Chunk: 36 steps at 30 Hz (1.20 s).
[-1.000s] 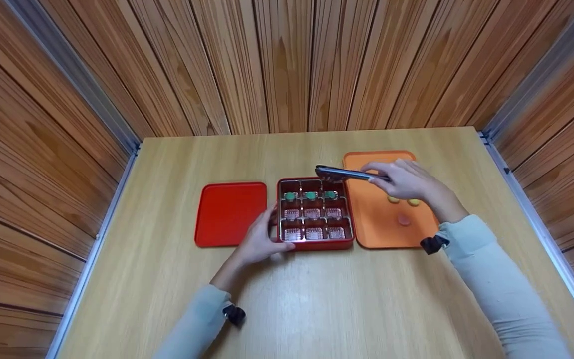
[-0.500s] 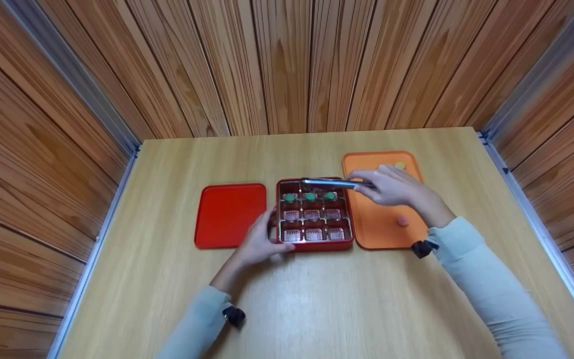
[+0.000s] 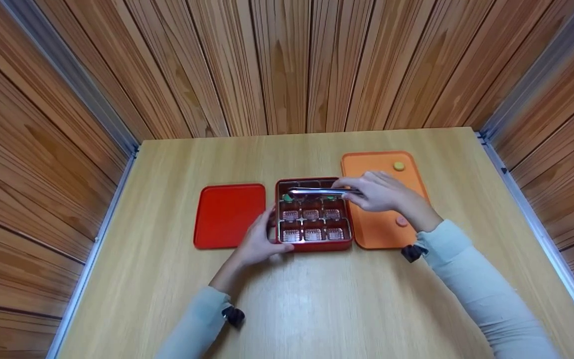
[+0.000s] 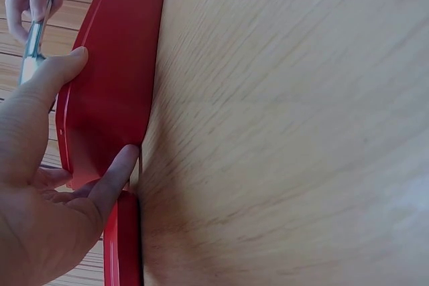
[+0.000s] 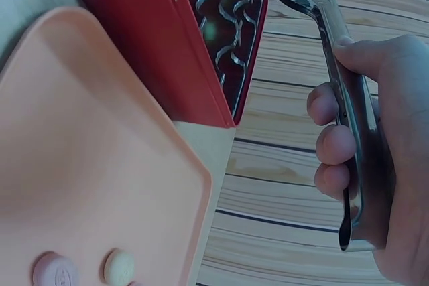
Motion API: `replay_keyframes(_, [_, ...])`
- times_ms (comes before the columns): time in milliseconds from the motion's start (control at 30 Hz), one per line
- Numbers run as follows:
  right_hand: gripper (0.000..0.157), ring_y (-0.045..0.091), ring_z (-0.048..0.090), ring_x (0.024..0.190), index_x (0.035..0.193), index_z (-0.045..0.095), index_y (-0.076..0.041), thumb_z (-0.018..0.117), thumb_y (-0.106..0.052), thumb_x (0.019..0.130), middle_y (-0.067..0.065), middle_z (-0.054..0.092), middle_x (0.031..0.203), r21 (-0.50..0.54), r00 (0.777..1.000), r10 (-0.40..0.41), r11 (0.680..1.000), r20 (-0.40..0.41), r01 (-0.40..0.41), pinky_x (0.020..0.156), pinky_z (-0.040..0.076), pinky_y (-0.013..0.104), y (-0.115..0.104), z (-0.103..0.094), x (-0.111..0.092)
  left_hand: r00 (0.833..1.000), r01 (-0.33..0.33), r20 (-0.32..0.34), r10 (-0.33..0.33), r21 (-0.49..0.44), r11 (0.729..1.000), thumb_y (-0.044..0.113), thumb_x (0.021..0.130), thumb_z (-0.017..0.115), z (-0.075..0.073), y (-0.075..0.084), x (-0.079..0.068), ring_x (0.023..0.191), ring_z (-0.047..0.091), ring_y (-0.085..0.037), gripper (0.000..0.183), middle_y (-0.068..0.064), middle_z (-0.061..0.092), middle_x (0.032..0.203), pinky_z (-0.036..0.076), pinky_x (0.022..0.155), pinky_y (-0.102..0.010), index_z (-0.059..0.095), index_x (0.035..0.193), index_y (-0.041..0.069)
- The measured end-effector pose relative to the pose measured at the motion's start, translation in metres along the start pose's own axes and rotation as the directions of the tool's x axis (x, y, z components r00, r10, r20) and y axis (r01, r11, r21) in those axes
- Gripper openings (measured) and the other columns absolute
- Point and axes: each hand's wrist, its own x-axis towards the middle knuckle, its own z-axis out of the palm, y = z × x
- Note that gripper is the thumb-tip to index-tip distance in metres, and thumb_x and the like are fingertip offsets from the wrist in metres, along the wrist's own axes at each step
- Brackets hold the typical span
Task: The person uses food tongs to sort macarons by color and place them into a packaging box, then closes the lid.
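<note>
Tongs (image 5: 360,122) visibly forked, right-wrist view only

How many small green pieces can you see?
2: left small green piece and right small green piece, in the far row of the red compartmented box; shiny metal tongs may hide more.

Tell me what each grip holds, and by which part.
The right grip holds the tongs around their arms, behind the toothed end; the left grip holds the red box at its near left corner.
</note>
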Motion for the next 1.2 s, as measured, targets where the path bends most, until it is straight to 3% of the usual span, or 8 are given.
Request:
replay_keyframes(733, [0.035,0.009,0.023,0.054,0.147,0.071,-0.020,0.060,-0.026,0.115,-0.010,0.028,0.063,0.024,0.998,-0.061,0.998,0.035,0.060,0.055,0.019,0.024,-0.016,0.018,0.012,1.000,-0.007,0.003,0.007,0.014,1.000,0.025,0.084,0.101,0.000,-0.002,0.000,0.161,0.048,-0.043,0.123,-0.025,0.050,0.172,0.035,0.139,-0.063,0.025,0.179,0.007])
replay_keyframes(1200, [0.040,0.013,0.031,0.058,0.154,0.067,-0.024,0.058,-0.032,0.116,-0.007,0.035,0.066,0.012,0.998,0.003,1.000,0.070,-0.004,0.059,0.026,0.028,-0.015,0.023,0.012,1.000,-0.020,-0.009,0.020,0.016,1.000,0.025,0.081,0.102,0.000,-0.002,-0.001,0.157,0.051,-0.044,0.125,-0.025,0.053,0.167,0.036,0.137,-0.065,0.026,0.179,0.008])
